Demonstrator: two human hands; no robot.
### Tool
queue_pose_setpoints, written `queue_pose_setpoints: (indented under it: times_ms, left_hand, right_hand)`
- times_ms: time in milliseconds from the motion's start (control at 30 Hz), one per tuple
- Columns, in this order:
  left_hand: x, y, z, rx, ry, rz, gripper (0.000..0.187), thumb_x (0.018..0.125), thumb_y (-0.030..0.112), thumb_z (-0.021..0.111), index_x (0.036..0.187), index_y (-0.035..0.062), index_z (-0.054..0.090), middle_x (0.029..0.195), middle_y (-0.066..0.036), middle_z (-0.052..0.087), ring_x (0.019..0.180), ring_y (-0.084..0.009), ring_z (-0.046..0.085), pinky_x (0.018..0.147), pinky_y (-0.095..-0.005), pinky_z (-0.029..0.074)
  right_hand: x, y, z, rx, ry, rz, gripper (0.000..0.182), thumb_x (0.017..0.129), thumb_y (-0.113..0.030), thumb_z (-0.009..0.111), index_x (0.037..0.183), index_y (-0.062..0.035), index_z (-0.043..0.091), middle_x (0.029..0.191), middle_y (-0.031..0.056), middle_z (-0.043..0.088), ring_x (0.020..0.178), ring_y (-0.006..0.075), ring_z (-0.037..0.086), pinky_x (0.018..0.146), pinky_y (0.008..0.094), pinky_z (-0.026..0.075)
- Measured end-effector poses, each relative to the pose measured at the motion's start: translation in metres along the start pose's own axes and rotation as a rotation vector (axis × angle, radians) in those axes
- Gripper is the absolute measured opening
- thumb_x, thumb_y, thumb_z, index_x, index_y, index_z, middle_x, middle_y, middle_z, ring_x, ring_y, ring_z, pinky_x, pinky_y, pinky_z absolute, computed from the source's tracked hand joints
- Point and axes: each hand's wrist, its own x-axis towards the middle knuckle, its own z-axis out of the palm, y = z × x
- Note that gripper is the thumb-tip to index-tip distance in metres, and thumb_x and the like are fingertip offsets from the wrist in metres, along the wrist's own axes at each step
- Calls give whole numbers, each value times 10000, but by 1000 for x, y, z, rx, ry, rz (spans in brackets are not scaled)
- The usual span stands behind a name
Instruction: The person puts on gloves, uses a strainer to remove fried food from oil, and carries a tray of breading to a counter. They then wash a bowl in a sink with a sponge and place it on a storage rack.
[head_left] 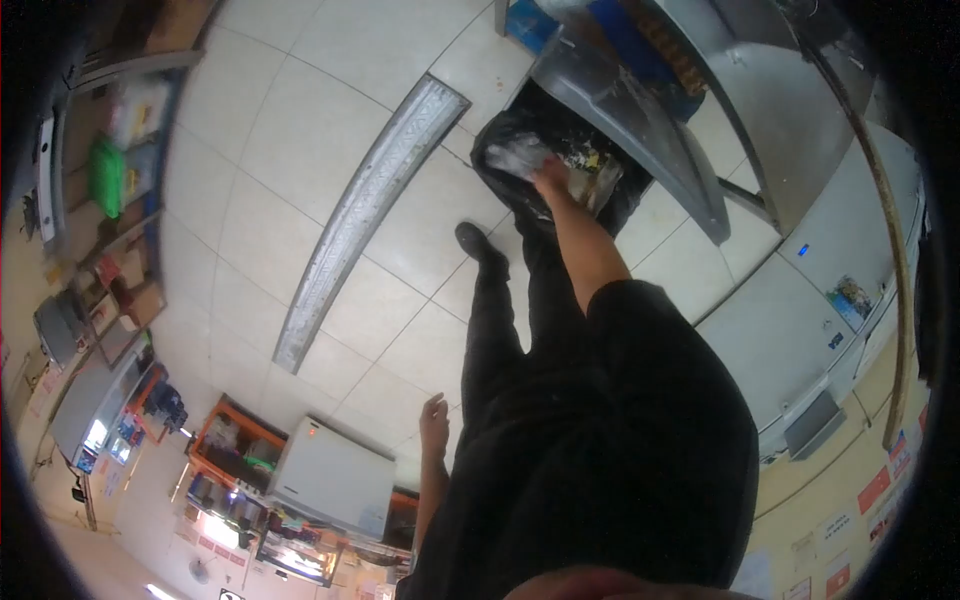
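My right hand [552,178] reaches down into a bin lined with a black bag [490,135]. Its fingers are closed on some crumpled clear plastic [515,156], slightly blurred, at the bin's left side. Scraps and other waste lie in the bin beside the hand. A grey lid [630,120] stands tilted over the bin's right side. My left hand [434,420] hangs at my side above the tiled floor, with nothing in it and its fingers loosely apart.
A long metal drain grate [370,215] crosses the tiled floor [400,290]. White cabinet doors [765,340] are at the right. A white chest appliance [333,475] and orange crates [235,435] stand at the lower left. Loaded shelves [130,160] line the left side.
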Motion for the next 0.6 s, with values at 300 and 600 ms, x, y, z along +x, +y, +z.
queue_pose_setpoints:
  times_ms: [300, 600]
  left_hand:
    - [34, 18, -48, -111, -37, 148, 346, 935, 214, 549, 1261, 97, 535, 1159, -85, 599, 1078, -209, 554, 869, -392, 474]
    - [67, -13, -85, -271, -52, 256, 400, 890, 119, 608, 1276, 88, 508, 1007, -85, 587, 887, -168, 602, 713, -310, 540]
  right_hand:
    - [-58, -13, -57, -145, 132, 213, 446, 744, -327, 643, 1110, -73, 642, 1122, 135, 653, 970, 286, 646, 901, 383, 491]
    - [-193, -12, -84, 1186, -163, 141, 286, 749, 58, 644, 996, -62, 564, 886, 123, 664, 733, 196, 649, 654, 333, 544]
